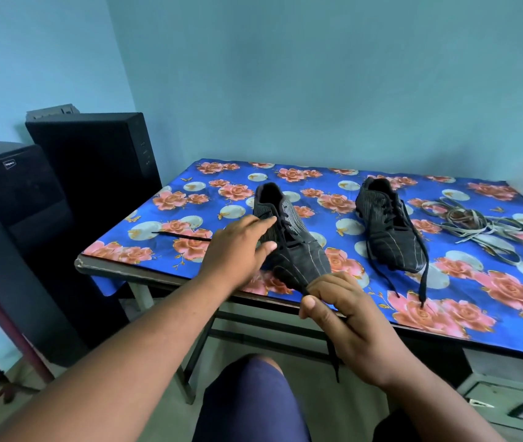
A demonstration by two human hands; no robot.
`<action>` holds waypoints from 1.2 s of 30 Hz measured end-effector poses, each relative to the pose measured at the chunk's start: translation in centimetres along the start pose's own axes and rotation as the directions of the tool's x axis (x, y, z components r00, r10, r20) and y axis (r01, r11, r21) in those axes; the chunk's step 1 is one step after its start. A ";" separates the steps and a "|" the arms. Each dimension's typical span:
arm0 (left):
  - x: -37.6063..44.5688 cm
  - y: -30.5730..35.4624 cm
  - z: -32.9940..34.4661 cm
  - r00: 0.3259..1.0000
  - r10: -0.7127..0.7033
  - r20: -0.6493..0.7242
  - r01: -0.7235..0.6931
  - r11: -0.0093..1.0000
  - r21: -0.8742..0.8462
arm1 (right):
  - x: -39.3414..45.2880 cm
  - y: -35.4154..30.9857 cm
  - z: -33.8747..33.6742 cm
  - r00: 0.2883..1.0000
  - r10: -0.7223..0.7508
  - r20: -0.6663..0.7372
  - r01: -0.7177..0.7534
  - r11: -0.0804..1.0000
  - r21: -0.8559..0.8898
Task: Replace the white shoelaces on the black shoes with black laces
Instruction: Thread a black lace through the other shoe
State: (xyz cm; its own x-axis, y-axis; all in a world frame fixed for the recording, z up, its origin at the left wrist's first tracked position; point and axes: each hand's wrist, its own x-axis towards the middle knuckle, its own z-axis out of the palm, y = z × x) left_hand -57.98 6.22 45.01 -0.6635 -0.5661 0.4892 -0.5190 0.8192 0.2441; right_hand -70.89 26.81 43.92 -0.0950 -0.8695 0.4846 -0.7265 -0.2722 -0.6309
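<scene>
While the near shoe (289, 240) on the table (445, 327) is steadied by the flat, relaxed left hand (238, 247), the black lace (333, 355) is pinched in the right hand (340, 311). The lace should be drawn evenly, so no eyelet is left slack.

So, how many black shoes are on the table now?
2. One black shoe lies near the front edge under the left hand; the other shoe lies to its right, beside the removed white laces.

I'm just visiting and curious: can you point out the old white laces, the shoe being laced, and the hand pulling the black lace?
White laces (477, 226), head view: middle of the tangled pile.
Left shoe (298, 247), head view: striped upper by the eyelets.
Right hand (346, 317), head view: back of the hand.
</scene>
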 end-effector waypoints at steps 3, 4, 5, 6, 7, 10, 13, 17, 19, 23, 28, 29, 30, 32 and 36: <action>1.9 0.0 -0.1 0.999 -0.025 -0.021 0.025 1.000 -0.016 | 0.2 0.0 -1.3 1.000 -0.004 0.030 0.001 0.997 0.073; 2.2 -0.1 -0.1 0.999 -0.010 -0.053 0.009 1.000 -0.021 | 0.2 0.0 -1.9 0.999 0.004 0.043 -0.009 0.993 0.115; 2.3 -0.2 -0.2 0.996 0.014 -0.085 -0.015 1.000 -0.014 | 0.1 0.1 -2.4 0.998 0.016 0.058 -0.026 0.986 0.162; 2.5 -0.4 0.0 0.992 0.052 -0.117 -0.051 0.999 0.005 | -0.1 0.2 -3.0 0.997 0.029 0.073 -0.044 0.976 0.211; 2.4 -0.6 0.1 0.984 0.093 -0.149 -0.090 0.996 0.023 | -0.1 0.3 -3.6 0.996 0.040 0.086 -0.061 0.965 0.255; 1.9 0.0 0.2 0.950 0.220 -0.221 -0.216 0.975 0.041 | -0.1 0.6 -5.1 0.994 0.071 0.080 -0.094 0.935 0.342; 0.9 1.3 0.5 0.925 0.319 -0.208 -0.315 0.948 0.050 | -0.1 0.9 -6.2 0.994 0.078 0.071 -0.099 0.923 0.372; 0.1 2.2 0.5 0.896 0.386 -0.220 -0.388 0.921 0.037 | -0.2 1.0 -7.0 0.989 0.124 0.077 -0.145 0.894 0.424; -0.1 2.6 0.1 0.889 0.403 -0.218 -0.411 0.912 0.008 | -0.4 1.3 -7.4 0.985 0.151 0.087 -0.174 0.883 0.436; -0.5 3.9 -1.0 0.867 0.464 -0.179 -0.475 0.880 -0.019 | -1.0 2.5 -8.4 0.960 0.206 0.190 -0.249 0.937 0.246; -1.3 6.8 -1.6 0.846 0.518 -0.130 -0.524 0.852 -0.017 | -0.8 1.9 -7.4 0.972 0.199 -0.129 -0.203 0.979 -0.022; -1.5 7.4 -1.7 0.842 0.525 -0.125 -0.531 0.847 -0.018 | -0.9 1.7 -7.1 0.976 0.168 -0.138 -0.179 0.981 -0.073; -1.7 7.9 -1.9 0.839 0.531 -0.120 -0.537 0.843 -0.021 | -1.0 1.7 -6.8 0.983 0.142 -0.120 -0.156 0.980 -0.122; -2.1 9.0 -2.2 0.834 0.539 -0.118 -0.546 0.837 -0.032 | -1.3 1.5 -6.3 0.990 0.106 -0.092 -0.123 0.970 -0.208; -2.6 10.1 -2.9 0.852 0.515 -0.095 -0.521 0.851 -0.063 | -2.2 1.5 -6.4 0.989 0.074 -0.128 -0.096 0.979 -0.180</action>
State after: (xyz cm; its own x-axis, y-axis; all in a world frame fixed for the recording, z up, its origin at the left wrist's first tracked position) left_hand -59.89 16.23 48.61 -0.7814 -0.0519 0.6219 -0.0616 0.9981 0.0059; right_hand -76.08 30.98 45.77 -0.2346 -0.8273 0.5104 -0.8248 -0.1084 -0.5549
